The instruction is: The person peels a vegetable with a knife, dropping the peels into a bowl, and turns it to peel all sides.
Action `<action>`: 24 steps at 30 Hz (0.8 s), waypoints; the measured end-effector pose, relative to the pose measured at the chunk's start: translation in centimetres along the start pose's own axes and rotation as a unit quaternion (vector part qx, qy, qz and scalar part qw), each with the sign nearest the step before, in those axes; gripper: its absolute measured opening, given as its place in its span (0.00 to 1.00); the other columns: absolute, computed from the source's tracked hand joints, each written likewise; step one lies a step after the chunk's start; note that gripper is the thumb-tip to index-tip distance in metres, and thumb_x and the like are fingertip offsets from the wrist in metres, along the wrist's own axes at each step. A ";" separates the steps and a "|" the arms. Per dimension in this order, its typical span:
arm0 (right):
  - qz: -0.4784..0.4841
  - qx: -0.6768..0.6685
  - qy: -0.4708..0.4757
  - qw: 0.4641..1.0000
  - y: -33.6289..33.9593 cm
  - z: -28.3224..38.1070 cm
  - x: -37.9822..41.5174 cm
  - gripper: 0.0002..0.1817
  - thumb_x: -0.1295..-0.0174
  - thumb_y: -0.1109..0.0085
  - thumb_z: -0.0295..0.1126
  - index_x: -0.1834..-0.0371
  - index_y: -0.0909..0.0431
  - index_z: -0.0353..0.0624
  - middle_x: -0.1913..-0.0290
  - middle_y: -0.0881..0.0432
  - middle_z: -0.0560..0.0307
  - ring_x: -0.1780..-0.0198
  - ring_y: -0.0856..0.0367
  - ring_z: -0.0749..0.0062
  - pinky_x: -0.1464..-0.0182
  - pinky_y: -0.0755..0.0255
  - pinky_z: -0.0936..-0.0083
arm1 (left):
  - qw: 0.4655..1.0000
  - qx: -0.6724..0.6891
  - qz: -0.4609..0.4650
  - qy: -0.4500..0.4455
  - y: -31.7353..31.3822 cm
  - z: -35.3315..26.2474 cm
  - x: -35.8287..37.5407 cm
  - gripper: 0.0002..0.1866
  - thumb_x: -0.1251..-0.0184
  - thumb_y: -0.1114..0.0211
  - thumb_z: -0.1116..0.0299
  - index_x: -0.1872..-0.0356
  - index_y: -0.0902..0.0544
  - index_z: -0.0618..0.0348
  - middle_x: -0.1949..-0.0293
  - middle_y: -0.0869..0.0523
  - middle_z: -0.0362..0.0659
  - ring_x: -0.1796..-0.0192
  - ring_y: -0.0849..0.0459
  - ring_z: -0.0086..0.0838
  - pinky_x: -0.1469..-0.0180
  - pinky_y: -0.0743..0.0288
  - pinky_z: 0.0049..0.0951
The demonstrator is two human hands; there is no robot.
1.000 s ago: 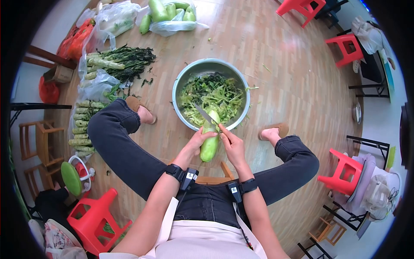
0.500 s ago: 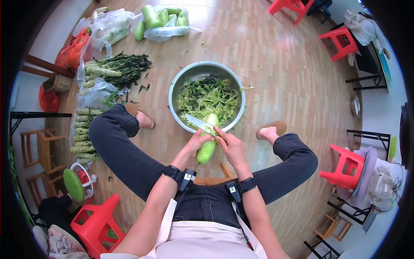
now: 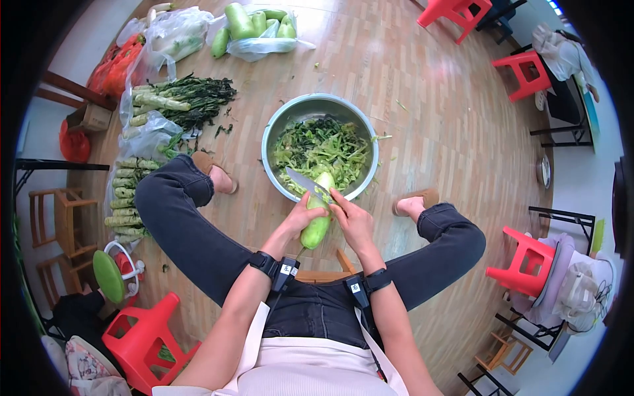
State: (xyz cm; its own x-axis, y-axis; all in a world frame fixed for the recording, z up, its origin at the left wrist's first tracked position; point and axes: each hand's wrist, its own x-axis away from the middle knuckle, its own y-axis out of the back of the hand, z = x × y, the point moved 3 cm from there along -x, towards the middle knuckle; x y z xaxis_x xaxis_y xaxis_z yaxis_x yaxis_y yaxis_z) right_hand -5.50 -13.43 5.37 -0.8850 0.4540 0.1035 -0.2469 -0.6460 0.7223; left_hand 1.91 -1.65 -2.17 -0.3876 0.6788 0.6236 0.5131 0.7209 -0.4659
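A long light-green gourd (image 3: pixel 315 232) slants over the near rim of a metal basin (image 3: pixel 267 152). My left hand (image 3: pixel 298 218) is wrapped round the gourd's side, with its thumb on top. My right hand (image 3: pixel 352 218) is closed on the handle of a knife (image 3: pixel 302 180), whose blade lies across the upper part of the gourd and points up and left. Bits of peel cling to the blade. Green peelings (image 3: pixel 323 148) fill much of the basin, some of them darker and leafy. My fingers hide most of the knife's handle.
Bundled leafy stalks (image 3: pixel 162 102) and more pale stalks (image 3: pixel 124 201) lie on the floor at left. Behind them sits a plastic bag of gourds (image 3: pixel 264 45). Red stools (image 3: pixel 148 340) stand around the edges, with wooden chairs (image 3: pixel 66 214) at left.
The knife blade has tilted and shifted slightly on the gourd. Both hands keep their hold. The whole view has moved a little.
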 end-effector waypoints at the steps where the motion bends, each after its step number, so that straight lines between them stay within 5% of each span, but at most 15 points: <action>1: -0.002 0.006 -0.007 1.000 -0.2 0.0 -0.1 0.19 0.42 0.44 0.40 0.46 0.26 0.63 0.72 0.19 0.57 0.73 0.20 0.67 0.69 0.28 0.75 | 1.000 0.000 -0.011 -0.006 0.2 0.1 -0.1 0.37 0.51 0.35 0.73 0.39 0.43 0.60 0.53 0.24 0.47 0.54 0.22 0.30 0.57 0.25 0.29; 6: -0.013 0.043 -0.036 0.998 -1.4 0.2 -0.3 0.17 0.41 0.45 0.40 0.47 0.24 0.62 0.72 0.18 0.57 0.74 0.20 0.71 0.69 0.28 0.75 | 0.999 -0.001 -0.024 -0.037 0.3 -0.4 0.1 0.40 0.52 0.36 0.74 0.36 0.45 0.59 0.53 0.24 0.47 0.53 0.22 0.30 0.57 0.25 0.29; 9: -0.044 -0.105 -0.070 0.991 -3.0 -1.6 -0.4 0.16 0.37 0.49 0.42 0.47 0.24 0.54 0.79 0.21 0.58 0.80 0.26 0.79 0.76 0.32 0.78 | 0.998 -0.013 -0.024 -0.049 0.0 -1.1 0.5 0.37 0.52 0.38 0.73 0.36 0.43 0.55 0.54 0.25 0.44 0.57 0.23 0.28 0.58 0.26 0.28; 11: 0.035 -0.403 -0.202 0.892 -4.6 -3.5 -0.7 0.18 0.33 0.55 0.43 0.45 0.26 0.49 0.85 0.28 0.65 0.85 0.32 0.83 0.83 0.41 0.83 | 0.999 0.011 -0.028 -0.042 0.1 -0.8 0.4 0.37 0.52 0.39 0.73 0.37 0.43 0.56 0.55 0.25 0.44 0.57 0.22 0.29 0.58 0.25 0.28; 15: 0.048 -0.488 -0.309 0.815 -2.2 -2.6 -0.8 0.20 0.32 0.57 0.40 0.40 0.33 0.43 0.84 0.38 0.71 0.83 0.41 0.91 0.81 0.49 0.91 | 0.997 0.068 0.001 -0.038 -0.3 -1.0 0.6 0.40 0.53 0.37 0.77 0.36 0.45 0.56 0.56 0.24 0.47 0.61 0.18 0.34 0.60 0.24 0.30; 19: 0.016 -0.414 -0.181 0.892 -1.5 -2.0 -0.6 0.20 0.33 0.53 0.39 0.39 0.32 0.47 0.83 0.34 0.70 0.82 0.37 0.88 0.79 0.44 0.90 | 0.997 0.077 0.008 -0.014 -0.4 -0.9 0.5 0.39 0.52 0.37 0.76 0.36 0.45 0.57 0.56 0.23 0.48 0.61 0.18 0.35 0.60 0.24 0.30; 21: 0.004 -0.208 -0.093 0.974 -1.0 -0.9 -0.1 0.20 0.36 0.50 0.42 0.41 0.30 0.56 0.81 0.25 0.63 0.78 0.26 0.81 0.74 0.32 0.80 | 0.997 0.076 0.006 -0.009 -0.4 -1.0 0.5 0.39 0.52 0.37 0.76 0.37 0.45 0.57 0.56 0.23 0.47 0.61 0.18 0.34 0.60 0.24 0.30; 24: -0.007 -0.101 -0.033 0.994 -1.1 -0.6 0.2 0.19 0.39 0.47 0.41 0.43 0.28 0.63 0.76 0.20 0.61 0.74 0.21 0.74 0.70 0.29 0.75 | 0.998 0.062 -0.016 -0.024 -0.1 -0.7 0.1 0.38 0.51 0.35 0.74 0.38 0.44 0.59 0.56 0.22 0.46 0.60 0.19 0.31 0.60 0.24 0.29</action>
State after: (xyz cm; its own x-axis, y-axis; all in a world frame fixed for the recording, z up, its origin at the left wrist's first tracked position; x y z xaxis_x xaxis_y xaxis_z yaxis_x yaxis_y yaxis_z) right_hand -5.66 -13.01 4.17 -0.8549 0.4984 0.1440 -0.3386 -0.7463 0.5731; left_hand 2.36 -1.72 -1.58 -0.4396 0.6587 0.6106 0.4026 0.7522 -0.5216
